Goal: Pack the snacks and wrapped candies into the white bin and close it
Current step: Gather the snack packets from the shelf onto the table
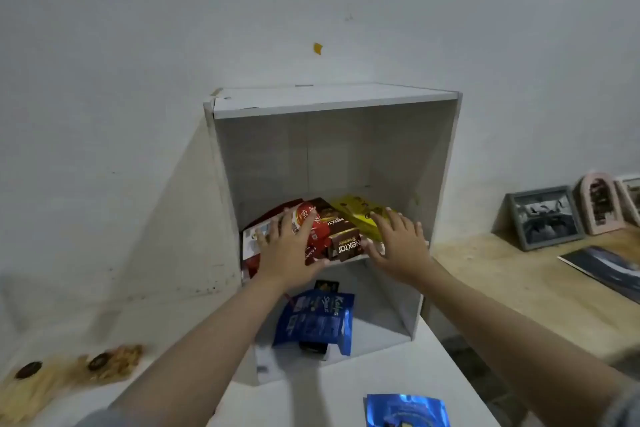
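Both hands lie flat with fingers spread on the heap of glossy snack packets: left hand [289, 246] on the red pack [317, 232], right hand [398, 241] by the yellow one [360, 218], on the white cubby's [332, 104] middle shelf. A clumsy scoop could spill the slippery packets onto the blue foil pouch [317, 321] below.

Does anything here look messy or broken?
Yes. The snack packs lie heaped at angles on the shelf, the white cabinet has a chipped top-left corner, and a blue pouch lies apart on the table.
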The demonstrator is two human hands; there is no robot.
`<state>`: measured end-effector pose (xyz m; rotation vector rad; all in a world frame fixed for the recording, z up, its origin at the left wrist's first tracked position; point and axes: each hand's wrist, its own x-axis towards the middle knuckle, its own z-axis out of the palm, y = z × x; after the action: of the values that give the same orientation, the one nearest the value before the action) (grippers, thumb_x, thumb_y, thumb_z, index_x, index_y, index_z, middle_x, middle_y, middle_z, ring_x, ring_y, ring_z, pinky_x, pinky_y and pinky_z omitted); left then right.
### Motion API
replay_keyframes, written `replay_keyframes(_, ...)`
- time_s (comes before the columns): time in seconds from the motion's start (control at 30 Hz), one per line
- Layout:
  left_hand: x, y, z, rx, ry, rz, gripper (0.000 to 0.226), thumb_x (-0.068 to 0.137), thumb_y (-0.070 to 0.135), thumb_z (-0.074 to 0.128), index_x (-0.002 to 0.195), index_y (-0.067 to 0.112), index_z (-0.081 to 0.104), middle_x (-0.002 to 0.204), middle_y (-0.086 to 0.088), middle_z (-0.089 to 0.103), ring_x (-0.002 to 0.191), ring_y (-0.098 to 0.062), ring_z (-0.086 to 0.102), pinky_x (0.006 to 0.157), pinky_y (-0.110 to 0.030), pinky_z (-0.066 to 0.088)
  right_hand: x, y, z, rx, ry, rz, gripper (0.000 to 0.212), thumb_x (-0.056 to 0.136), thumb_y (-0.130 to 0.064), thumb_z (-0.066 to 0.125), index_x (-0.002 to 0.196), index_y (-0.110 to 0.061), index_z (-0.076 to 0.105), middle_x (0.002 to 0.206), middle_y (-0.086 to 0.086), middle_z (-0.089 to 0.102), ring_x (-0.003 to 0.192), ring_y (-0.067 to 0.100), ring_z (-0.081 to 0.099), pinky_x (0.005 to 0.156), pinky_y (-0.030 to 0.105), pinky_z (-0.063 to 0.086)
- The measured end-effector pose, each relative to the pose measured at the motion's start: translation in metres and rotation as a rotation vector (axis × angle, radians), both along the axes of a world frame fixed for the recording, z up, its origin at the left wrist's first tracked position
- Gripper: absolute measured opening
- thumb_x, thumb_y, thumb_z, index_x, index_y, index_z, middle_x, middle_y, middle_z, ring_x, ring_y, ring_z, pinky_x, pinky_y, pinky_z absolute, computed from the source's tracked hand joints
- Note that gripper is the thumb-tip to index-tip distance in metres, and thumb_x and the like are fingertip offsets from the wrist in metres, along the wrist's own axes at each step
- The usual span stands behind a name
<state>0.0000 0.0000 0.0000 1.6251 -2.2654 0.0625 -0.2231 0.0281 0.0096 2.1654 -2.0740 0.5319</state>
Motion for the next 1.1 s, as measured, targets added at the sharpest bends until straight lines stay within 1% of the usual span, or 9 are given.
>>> replay_keyframes(0.1, -0.001, -0.007, -0.005, -0.028, 0.002, 0.058, 0.092, 0.081, 0.059, 0.058, 0.148, 0.041, -0.002, 0.159, -0.01, 0.008, 0.145, -0.039, 0.009, 0.11, -0.066, 0.011, -0.009, -0.018, -0.004, 0.025, 0.022, 0.035, 0.096, 0.068, -0.079, 0.002, 0.15, -0.031, 0.018, 0.16, 0.008, 0.015, 0.146, 0.032, 0.014, 0.114, 0.058, 0.009)
replay_keyframes(0.23, -0.004, -0.011, -0.007, -0.051, -0.005, 0.117, 0.089, 0.082, 0.038, 0.062, 0.149, 0.034, 0.004, 0.157, -0.009, 0.016, 0.144, -0.035, 0.016, 0.112, -0.064, 0.018, -0.013, -0.038, -0.008, 0.072, -0.057, 0.189, 0.088, 0.07, -0.085, 0.017, 0.149, -0.044, 0.01, 0.16, 0.006, 0.012, 0.147, 0.031, 0.007, 0.112, 0.062, 0.001)
replay_keyframes(0.37, -0.008, -0.013, -0.005, -0.055, -0.002, 0.159, 0.083, 0.086, 0.033, 0.061, 0.151, 0.022, 0.009, 0.157, -0.007, 0.019, 0.144, -0.03, 0.019, 0.114, -0.057, 0.02, -0.003, -0.044, -0.007, 0.092, -0.042, 0.387, 0.084, 0.073, -0.083, 0.025, 0.147, -0.044, 0.019, 0.159, 0.003, 0.021, 0.146, 0.028, 0.014, 0.112, 0.063, 0.001)
replay_keyframes(0.5, -0.007, -0.006, -0.001, -0.079, 0.009, 0.17, 0.074, 0.089, 0.033, 0.06, 0.148, 0.017, 0.018, 0.154, -0.009, 0.029, 0.14, -0.029, 0.031, 0.11, -0.052, 0.035, 0.008, -0.046, -0.008, 0.052, -0.144, 0.397, 0.084, 0.063, -0.087, 0.033, 0.127, -0.034, 0.046, 0.131, -0.002, 0.057, 0.125, 0.022, 0.047, 0.11, 0.058, 0.022)
replay_keyframes(0.63, -0.01, 0.013, 0.009, -0.128, 0.075, 0.207, 0.066, 0.092, 0.032, 0.055, 0.146, 0.014, 0.023, 0.149, -0.011, 0.037, 0.132, -0.028, 0.044, 0.104, -0.044, 0.043, 0.019, -0.046, -0.014, -0.001, -0.209, 0.366, 0.066, 0.066, -0.077, 0.055, 0.11, -0.029, 0.043, 0.107, 0.001, 0.06, 0.097, 0.023, 0.058, 0.082, 0.038, 0.05)
replay_keyframes(0.7, -0.012, 0.025, 0.014, -0.157, 0.146, 0.223, 0.062, 0.094, 0.036, 0.051, 0.145, 0.014, 0.023, 0.143, -0.011, 0.046, 0.121, -0.028, 0.054, 0.095, -0.043, 0.05, 0.023, -0.042, -0.016, -0.002, -0.266, 0.358, 0.058, 0.072, -0.062, 0.064, 0.113, -0.027, 0.042, 0.108, 0.006, 0.055, 0.09, 0.025, 0.059, 0.07, 0.034, 0.053)
replay_keyframes(0.83, -0.016, 0.053, 0.025, -0.215, 0.357, 0.295, 0.054, 0.097, 0.037, 0.046, 0.142, 0.013, 0.027, 0.123, -0.009, 0.059, 0.101, -0.026, 0.063, 0.077, -0.033, 0.052, 0.023, -0.035, -0.016, -0.011, -0.34, 0.356, 0.052, 0.076, -0.05, 0.066, 0.114, -0.025, 0.043, 0.111, 0.007, 0.052, 0.089, 0.024, 0.059, 0.066, 0.032, 0.052)
replay_keyframes(1.0, -0.021, 0.088, 0.035, -0.251, 0.638, 0.34, 0.038, 0.098, 0.03, 0.045, 0.129, 0.009, 0.037, 0.105, -0.004, 0.061, 0.095, -0.025, 0.063, 0.072, -0.03, 0.048, 0.019, -0.022, -0.016, -0.018, -0.508, 0.391, 0.051, 0.074, -0.046, 0.069, 0.111, -0.021, 0.045, 0.106, 0.003, 0.057, 0.091, 0.022, 0.059, 0.066, 0.029, 0.047)
replay_keyframes(1.1, -0.023, 0.109, 0.033, -0.255, 0.717, 0.353, 0.037, 0.098, 0.028, 0.046, 0.128, 0.008, 0.037, 0.104, 0.001, 0.057, 0.095, -0.019, 0.06, 0.076, -0.029, 0.049, 0.018, -0.006, -0.017, -0.004, -0.708, 0.408, 0.049, 0.074, -0.049, 0.07, 0.108, -0.025, 0.044, 0.104, -0.001, 0.062, 0.091, 0.017, 0.062, 0.07, 0.032, 0.052)
